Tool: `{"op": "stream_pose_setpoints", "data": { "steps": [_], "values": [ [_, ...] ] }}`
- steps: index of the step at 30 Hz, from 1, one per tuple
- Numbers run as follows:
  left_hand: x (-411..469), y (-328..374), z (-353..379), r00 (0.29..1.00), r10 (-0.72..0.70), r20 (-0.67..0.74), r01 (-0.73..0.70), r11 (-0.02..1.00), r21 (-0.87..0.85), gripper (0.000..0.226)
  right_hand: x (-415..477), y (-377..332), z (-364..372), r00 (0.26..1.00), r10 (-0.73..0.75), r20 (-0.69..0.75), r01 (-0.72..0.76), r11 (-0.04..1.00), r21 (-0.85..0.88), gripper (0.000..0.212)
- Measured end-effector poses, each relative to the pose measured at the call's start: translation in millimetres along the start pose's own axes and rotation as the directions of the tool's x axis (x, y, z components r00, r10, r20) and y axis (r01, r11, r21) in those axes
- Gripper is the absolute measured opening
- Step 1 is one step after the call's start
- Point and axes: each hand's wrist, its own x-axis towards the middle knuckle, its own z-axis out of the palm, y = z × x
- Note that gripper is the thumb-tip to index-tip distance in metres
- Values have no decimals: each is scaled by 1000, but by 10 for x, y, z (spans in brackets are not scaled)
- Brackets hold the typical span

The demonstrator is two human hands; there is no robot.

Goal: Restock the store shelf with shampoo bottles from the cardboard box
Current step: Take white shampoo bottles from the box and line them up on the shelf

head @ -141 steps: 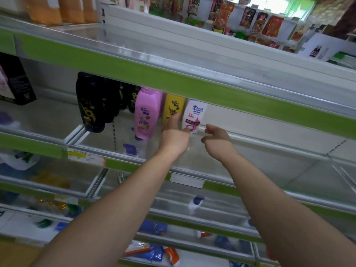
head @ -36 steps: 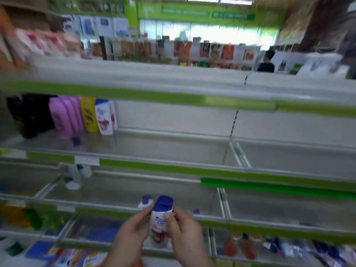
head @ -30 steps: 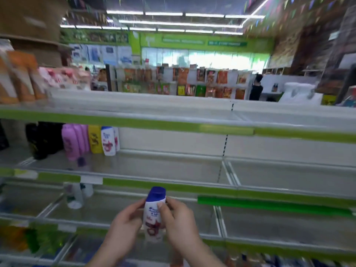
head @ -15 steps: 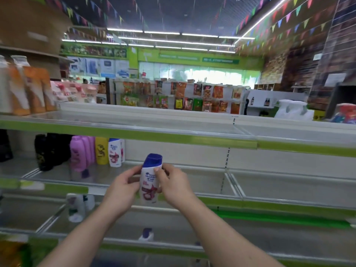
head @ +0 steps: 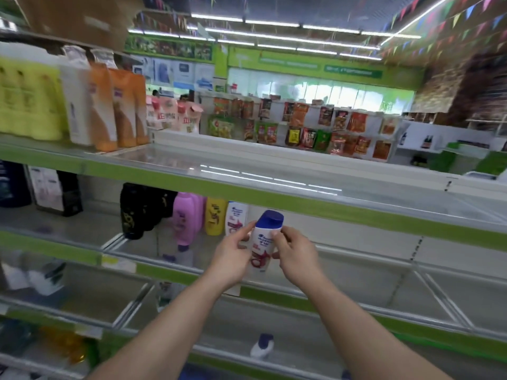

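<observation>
Two bare hands share one load: a small white plastic shampoo bottle with a blue cap and red label art (head: pixel 264 242) is held in front of the green-edged store shelf (head: pixel 167 272). The left hand (head: pixel 233 257) is curled round its left side, while the right hand (head: pixel 295 256) pinches its right side between thumb and fingertips. The bottle is carried upright, cap uppermost, its long axis tipped slightly to the right. A row is already stood on the shelf: black bottles (head: pixel 134 212), a pink bottle (head: pixel 183 218), a yellow bottle (head: pixel 215 218) and a matching white bottle (head: pixel 234 216) at the right end. The free spot, judged to be the target, lies just right of that last bottle, straight beyond the held one. The left hand is nearer the row, so a short forward push seems called for.
</observation>
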Motion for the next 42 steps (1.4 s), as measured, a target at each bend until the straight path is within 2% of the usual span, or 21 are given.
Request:
{"op": "stream_pose_setpoints", "data": {
  "steps": [3, 7, 12, 18, 22, 30, 37, 42],
  "values": [
    [279, -160, -199, 1000, -28, -7, 28, 1000, 7, 49, 267, -22, 309, 1000, 25, -1, -25, 998, -49, 22],
    [597, -337, -386, 995, -98, -17, 98, 995, -5, 53, 556, -42, 618, 998, 60, 9, -58, 991, -119, 29],
    [825, -456, -495, 991, -133, 29, 134, 990, -34, 63, 757, -21, 895, 992, 118, -45, -123, 986, -113, 38],
    [985, -556, -524, 987, -159, 10, 159, 981, -108, 53, 989, 4, 1063, 969, 229, -90, -237, 967, -94, 41],
    [1074, -646, -543, 986, -166, 21, 167, 977, -130, 53, 1092, 9, 1128, 966, 233, -109, -246, 961, -129, 37],
    [1223, -763, -602, 987, -160, 8, 160, 980, -115, 53, 1186, 17, 1219, 969, 208, -134, -228, 962, -151, 49],
    [1268, -760, -622, 988, -148, 29, 151, 983, -104, 56, 1231, -1, 1228, 949, 269, -165, -283, 957, -68, 38],
    [1277, -776, -629, 991, -120, 52, 124, 989, -78, 59, 1212, -42, 1244, 946, 270, -177, -284, 957, -60, 37]
  ]
}}
